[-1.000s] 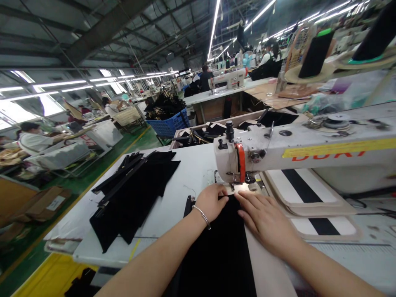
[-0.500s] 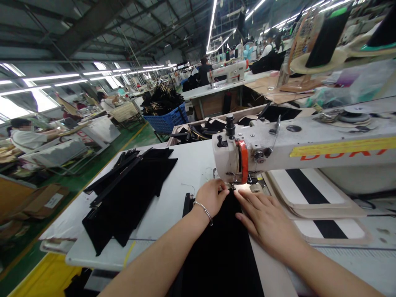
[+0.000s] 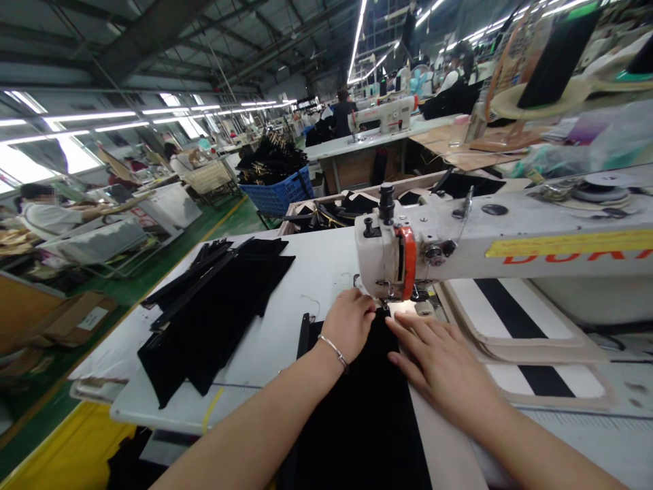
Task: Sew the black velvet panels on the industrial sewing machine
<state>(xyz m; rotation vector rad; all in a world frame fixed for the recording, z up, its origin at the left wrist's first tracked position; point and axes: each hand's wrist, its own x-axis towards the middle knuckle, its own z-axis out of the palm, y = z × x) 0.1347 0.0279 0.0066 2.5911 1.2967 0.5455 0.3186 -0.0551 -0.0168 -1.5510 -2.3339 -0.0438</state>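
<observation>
A long black fabric piece [image 3: 364, 415] lies under the needle end of a white sewing machine [image 3: 382, 255], with a pale layer [image 3: 441, 442] showing along its right side. My left hand [image 3: 348, 316], a bracelet on its wrist, pinches the fabric's far edge just left of the presser foot. Spread flat, my right hand [image 3: 433, 350] rests on the fabric's right edge and the pale layer, fingertips close to the foot. The stitching point is small and partly hidden by the machine head.
Black fabric pieces [image 3: 214, 306] are stacked at the table's left. Pale panels with black stripes [image 3: 515, 309] lie under the machine arm. Behind stand a box of cut pieces [image 3: 326, 211], a blue crate [image 3: 278, 194] and a thread cone [image 3: 558, 61]. A co-worker [image 3: 48, 211] sits far left.
The left fingers have curled in slightly at the fabric's far edge. The right hand stays nearly in place. The whole view has shifted a little.
</observation>
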